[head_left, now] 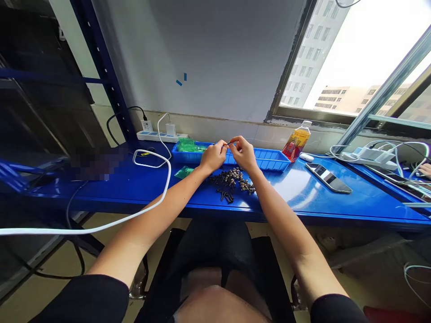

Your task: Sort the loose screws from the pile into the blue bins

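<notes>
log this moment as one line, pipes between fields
left hand and right hand: fingertips together at small dark piece | below: screw pile | behind: blue tray

A tiny dark thing (228,143) is held up off the blue table (370,202). Little black and shiny bits (230,178) lie there in a messy pile.

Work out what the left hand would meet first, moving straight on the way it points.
The left hand would probably meet the right hand first, though depth between them is unclear.
</notes>
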`<action>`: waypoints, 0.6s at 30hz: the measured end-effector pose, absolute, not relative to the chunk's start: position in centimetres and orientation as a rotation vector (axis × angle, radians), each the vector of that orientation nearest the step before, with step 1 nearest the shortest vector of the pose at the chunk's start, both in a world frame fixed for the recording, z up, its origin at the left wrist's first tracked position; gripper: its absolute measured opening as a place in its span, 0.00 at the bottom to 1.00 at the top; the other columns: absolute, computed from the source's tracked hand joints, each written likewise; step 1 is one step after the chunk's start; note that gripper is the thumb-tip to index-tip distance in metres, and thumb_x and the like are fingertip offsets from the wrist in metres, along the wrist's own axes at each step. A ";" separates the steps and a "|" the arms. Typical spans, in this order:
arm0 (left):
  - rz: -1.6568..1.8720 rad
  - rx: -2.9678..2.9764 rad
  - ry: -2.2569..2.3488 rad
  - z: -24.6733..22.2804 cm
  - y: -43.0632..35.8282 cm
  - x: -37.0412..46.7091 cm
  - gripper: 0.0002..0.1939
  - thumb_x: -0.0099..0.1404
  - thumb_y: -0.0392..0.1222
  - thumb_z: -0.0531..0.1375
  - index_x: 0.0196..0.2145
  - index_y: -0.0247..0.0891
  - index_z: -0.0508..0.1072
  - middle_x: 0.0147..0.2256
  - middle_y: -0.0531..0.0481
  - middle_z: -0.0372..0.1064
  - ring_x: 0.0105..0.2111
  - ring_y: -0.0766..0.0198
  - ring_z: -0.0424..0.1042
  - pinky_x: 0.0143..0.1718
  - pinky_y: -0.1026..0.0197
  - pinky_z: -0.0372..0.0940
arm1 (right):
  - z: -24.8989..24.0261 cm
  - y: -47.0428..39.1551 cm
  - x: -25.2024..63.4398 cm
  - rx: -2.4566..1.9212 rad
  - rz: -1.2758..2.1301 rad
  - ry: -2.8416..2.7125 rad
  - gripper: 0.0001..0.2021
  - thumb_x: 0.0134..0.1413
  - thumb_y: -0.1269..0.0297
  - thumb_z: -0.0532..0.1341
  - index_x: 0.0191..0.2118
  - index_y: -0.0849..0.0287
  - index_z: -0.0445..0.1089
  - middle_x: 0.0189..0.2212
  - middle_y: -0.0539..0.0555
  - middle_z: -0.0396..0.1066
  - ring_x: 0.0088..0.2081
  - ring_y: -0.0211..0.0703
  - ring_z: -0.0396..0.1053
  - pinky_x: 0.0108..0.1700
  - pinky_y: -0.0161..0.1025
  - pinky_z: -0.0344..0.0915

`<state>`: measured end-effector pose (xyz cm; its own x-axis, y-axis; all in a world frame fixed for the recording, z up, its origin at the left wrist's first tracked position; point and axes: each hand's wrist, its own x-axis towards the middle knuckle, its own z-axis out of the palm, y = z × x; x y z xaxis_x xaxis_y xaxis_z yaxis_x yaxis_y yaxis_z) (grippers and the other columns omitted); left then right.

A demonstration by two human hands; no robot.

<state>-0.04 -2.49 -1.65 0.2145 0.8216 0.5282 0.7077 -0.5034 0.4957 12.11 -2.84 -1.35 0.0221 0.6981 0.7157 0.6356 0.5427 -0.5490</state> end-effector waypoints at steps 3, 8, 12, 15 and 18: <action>1.138 2.337 1.483 -1.6 -2.6 -0.1 0.14 0.68 0.38 0.46 0.43 0.36 0.70 0.32 0.46 0.75 0.34 0.59 0.73 0.35 0.62 0.62 | -1.5 -2.7 12.2 -1.137 0.057 -1.686 0.02 0.47 0.68 0.55 0.27 0.57 0.64 0.13 0.41 0.52 0.19 0.33 0.52 0.27 0.33 0.51; 1.092 2.356 1.501 -1.7 -2.5 0.0 0.15 0.68 0.38 0.45 0.44 0.35 0.69 0.32 0.46 0.75 0.34 0.58 0.73 0.35 0.62 0.62 | -1.4 -2.7 12.2 -1.117 0.057 -1.685 0.02 0.46 0.68 0.55 0.27 0.56 0.64 0.13 0.41 0.52 0.19 0.33 0.52 0.26 0.33 0.51; 1.066 2.361 1.501 -1.7 -2.5 0.0 0.15 0.69 0.39 0.46 0.43 0.35 0.70 0.33 0.46 0.75 0.34 0.58 0.73 0.35 0.61 0.62 | -1.3 -2.7 12.2 -1.129 0.054 -1.692 0.02 0.45 0.69 0.55 0.26 0.57 0.63 0.13 0.41 0.52 0.19 0.33 0.51 0.26 0.33 0.51; 1.081 2.343 1.509 -1.7 -2.6 0.1 0.15 0.69 0.40 0.46 0.44 0.35 0.70 0.33 0.46 0.75 0.34 0.59 0.73 0.35 0.62 0.62 | -1.3 -2.7 12.2 -1.173 0.057 -1.673 0.04 0.44 0.71 0.55 0.23 0.57 0.61 0.12 0.41 0.52 0.19 0.32 0.51 0.26 0.32 0.51; 1.097 2.332 1.517 -1.7 -2.6 0.1 0.14 0.68 0.40 0.48 0.44 0.35 0.69 0.33 0.46 0.75 0.34 0.59 0.73 0.36 0.62 0.63 | -1.3 -2.7 12.1 -1.209 0.069 -1.654 0.06 0.44 0.71 0.55 0.21 0.57 0.60 0.13 0.42 0.54 0.19 0.32 0.52 0.25 0.32 0.50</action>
